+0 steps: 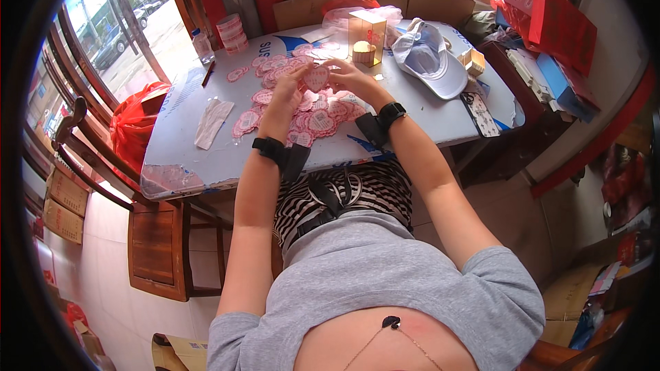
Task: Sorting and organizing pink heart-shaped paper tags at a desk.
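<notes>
Both hands over the table (412,120). Left hand (289,89) and right hand (347,75) together pinch one pink heart sticker (316,77), raised above the sticker pile (302,106) at table centre. Beyond the pile: clear box (366,36). Right of it: white cap (430,58). Far left corner: bottle (201,45).

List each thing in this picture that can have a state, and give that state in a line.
Left hand: gripping pink heart-shaped paper label.
Right hand: gripping the same label.
Clear plastic gift box: upright.
White cloth cap: lying on table.
Clear plastic bottle: upright.
</notes>
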Demonstrator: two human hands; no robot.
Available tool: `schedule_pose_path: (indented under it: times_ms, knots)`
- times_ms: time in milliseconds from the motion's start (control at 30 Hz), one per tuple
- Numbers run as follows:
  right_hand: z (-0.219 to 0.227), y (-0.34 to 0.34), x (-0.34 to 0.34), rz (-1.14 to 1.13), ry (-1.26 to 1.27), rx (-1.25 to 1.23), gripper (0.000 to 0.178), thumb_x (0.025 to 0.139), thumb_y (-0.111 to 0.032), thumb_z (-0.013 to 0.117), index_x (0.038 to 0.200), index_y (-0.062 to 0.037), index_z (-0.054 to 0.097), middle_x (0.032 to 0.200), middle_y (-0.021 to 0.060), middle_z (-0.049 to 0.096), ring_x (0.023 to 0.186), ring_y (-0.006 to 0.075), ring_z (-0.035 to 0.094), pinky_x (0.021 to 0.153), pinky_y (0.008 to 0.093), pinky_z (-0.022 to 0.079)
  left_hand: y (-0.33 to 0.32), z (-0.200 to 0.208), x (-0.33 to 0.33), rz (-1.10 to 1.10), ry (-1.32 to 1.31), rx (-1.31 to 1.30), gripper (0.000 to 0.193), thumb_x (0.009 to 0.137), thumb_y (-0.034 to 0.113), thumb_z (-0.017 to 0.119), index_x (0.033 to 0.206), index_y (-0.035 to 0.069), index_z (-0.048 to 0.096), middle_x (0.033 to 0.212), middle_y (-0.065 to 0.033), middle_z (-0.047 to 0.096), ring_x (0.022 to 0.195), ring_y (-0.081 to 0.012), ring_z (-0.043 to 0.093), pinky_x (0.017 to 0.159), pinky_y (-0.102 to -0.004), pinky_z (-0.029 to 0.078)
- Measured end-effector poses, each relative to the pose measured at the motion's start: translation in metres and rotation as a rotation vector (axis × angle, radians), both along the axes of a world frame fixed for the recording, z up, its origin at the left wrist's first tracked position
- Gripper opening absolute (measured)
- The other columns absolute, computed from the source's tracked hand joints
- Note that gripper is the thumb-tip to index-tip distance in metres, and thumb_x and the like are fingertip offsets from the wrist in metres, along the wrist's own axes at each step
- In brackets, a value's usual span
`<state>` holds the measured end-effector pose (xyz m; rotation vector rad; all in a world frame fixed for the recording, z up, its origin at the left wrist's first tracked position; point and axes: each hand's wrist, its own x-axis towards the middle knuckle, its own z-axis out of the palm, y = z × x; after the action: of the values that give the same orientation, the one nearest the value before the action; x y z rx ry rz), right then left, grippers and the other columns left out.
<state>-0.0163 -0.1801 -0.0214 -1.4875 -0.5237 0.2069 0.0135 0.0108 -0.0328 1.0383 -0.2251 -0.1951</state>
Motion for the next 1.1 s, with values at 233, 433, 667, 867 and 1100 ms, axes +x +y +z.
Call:
schedule_pose_path:
  times_ms: [233,433,667,867,1100]
  knots:
    - [0.002,0.001,-0.001,0.011,-0.04,0.063,0.041,0.088,-0.026,0.06,0.121,-0.0067,0.046,0.078,0.0003,0.052,0.069,0.0071,0.051,0.065,0.0225,0.046,-0.002,0.003,-0.004,0.026,-0.022,-0.005,0.022,0.081,0.019,0.068,0.097,0.004,0.063,0.09,-0.0054,0.065,0.079,-0.0146,0.063,0.071,-0.0259,0.049]
    - [0.008,0.002,-0.008,0.024,-0.043,0.059,0.039,0.088,-0.026,0.06,0.119,-0.0057,0.048,0.078,-0.0003,0.051,0.07,0.0068,0.05,0.066,0.0226,0.045,-0.002,0.008,-0.009,0.34,-0.12,0.249,0.021,0.08,0.019,0.069,0.091,0.003,0.063,0.086,-0.0062,0.065,0.074,-0.0128,0.061,0.066,-0.0233,0.048]
    - [0.009,0.003,-0.011,-0.002,0.004,0.027,0.044,0.087,-0.026,0.062,0.122,-0.0046,0.045,0.079,0.0009,0.054,0.072,0.0077,0.053,0.067,0.024,0.047,-0.005,0.012,-0.013,0.459,-0.326,0.63,0.026,0.077,0.024,0.072,0.086,0.001,0.065,0.079,-0.0072,0.066,0.064,-0.0121,0.059,0.057,-0.0229,0.047]
    - [0.008,0.001,-0.006,0.06,0.02,0.003,0.045,0.088,-0.023,0.059,0.126,-0.0046,0.044,0.085,0.0003,0.053,0.076,0.0072,0.051,0.069,0.0234,0.046,-0.004,0.006,-0.007,0.482,-0.476,0.683,0.027,0.079,0.024,0.07,0.091,0.0,0.065,0.082,-0.0091,0.066,0.071,-0.0128,0.061,0.058,-0.0231,0.048]
    - [0.007,-0.001,-0.004,-0.015,-0.033,0.182,0.041,0.088,-0.018,0.058,0.126,-0.0045,0.047,0.082,0.0018,0.057,0.072,0.0081,0.056,0.065,0.0231,0.049,-0.011,0.012,-0.01,0.383,-0.489,0.398,0.027,0.084,0.02,0.063,0.102,0.0,0.063,0.094,-0.0108,0.065,0.077,-0.0152,0.063,0.065,-0.0237,0.053]
